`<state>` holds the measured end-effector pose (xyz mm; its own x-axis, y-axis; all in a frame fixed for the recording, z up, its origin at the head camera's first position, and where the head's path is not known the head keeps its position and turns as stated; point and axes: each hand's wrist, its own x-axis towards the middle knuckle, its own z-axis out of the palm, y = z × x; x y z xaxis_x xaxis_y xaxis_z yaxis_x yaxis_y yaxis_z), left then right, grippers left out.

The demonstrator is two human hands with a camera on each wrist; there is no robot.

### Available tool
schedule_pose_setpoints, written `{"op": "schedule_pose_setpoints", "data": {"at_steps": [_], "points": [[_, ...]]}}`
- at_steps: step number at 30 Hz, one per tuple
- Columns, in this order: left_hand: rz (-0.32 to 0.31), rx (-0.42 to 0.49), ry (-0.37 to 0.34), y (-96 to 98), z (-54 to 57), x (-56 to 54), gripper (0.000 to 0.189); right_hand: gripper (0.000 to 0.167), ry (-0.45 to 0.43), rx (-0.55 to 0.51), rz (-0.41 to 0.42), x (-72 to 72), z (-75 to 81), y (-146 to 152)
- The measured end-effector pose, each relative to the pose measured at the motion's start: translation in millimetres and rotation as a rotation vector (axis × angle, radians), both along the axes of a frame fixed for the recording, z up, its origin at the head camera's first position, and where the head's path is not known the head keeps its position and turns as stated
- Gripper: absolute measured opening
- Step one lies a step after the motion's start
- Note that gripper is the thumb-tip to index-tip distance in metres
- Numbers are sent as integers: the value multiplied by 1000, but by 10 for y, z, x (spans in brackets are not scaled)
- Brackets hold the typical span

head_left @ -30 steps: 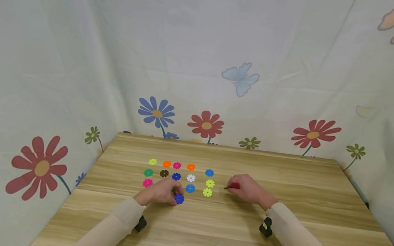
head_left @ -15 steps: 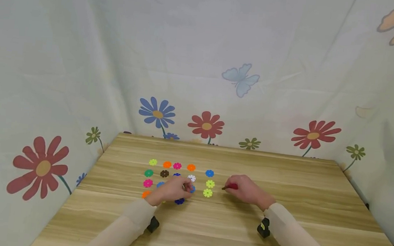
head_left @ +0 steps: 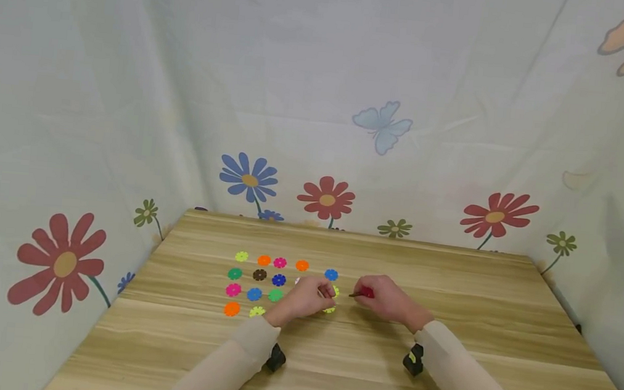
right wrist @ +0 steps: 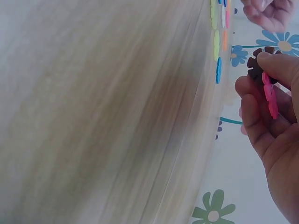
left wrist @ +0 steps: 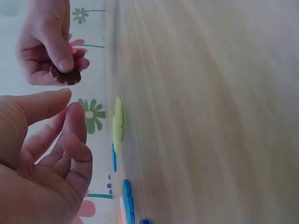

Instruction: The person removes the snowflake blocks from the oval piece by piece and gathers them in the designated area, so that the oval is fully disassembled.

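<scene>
My right hand (head_left: 384, 298) pinches a brown notched plastic disc (right wrist: 254, 69) between thumb and fingers. A pink notched disc (right wrist: 270, 96) stands at an angle to the brown one within the same grip; the two look joined. Facing it across a small gap is my left hand (head_left: 305, 298), fingers loosely bent with nothing between them. It hovers above the right-hand columns of discs, partly covering a white disc (head_left: 297, 280) and two yellow discs (left wrist: 118, 123). The thumb and fingertips of the left hand point toward the brown disc.
On the wooden table (head_left: 480, 309) several coloured discs lie flat in rough rows, among them a green disc (head_left: 275, 295), an orange disc (head_left: 232, 309) and a blue disc (head_left: 331, 275). A flower-printed curtain (head_left: 318, 127) hangs behind the table.
My left hand has moved right, away from the dark blue disc at the front and over the discs toward the right hand. The right hand has shifted slightly left, still holding its discs.
</scene>
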<state>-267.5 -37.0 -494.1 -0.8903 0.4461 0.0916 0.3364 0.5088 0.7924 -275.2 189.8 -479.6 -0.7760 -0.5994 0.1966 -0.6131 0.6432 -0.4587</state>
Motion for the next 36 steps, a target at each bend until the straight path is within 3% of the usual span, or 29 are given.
{"op": "schedule_pose_setpoints", "data": {"at_steps": [8, 14, 29, 36], "points": [[-1, 45, 20, 142, 23, 2, 15, 4, 10, -46, 25, -8, -24, -8], [11, 60, 52, 230, 12, -5, 9, 6, -7, -75, 25, -9, -26, -12], [19, 104, 48, 273, 6, 12, 7, 6, -11, -115, 45, 4, -16, -32], [29, 94, 105, 256, 9, -5, 7, 7, -37, -103, 11, 3, -20, -27]]}}
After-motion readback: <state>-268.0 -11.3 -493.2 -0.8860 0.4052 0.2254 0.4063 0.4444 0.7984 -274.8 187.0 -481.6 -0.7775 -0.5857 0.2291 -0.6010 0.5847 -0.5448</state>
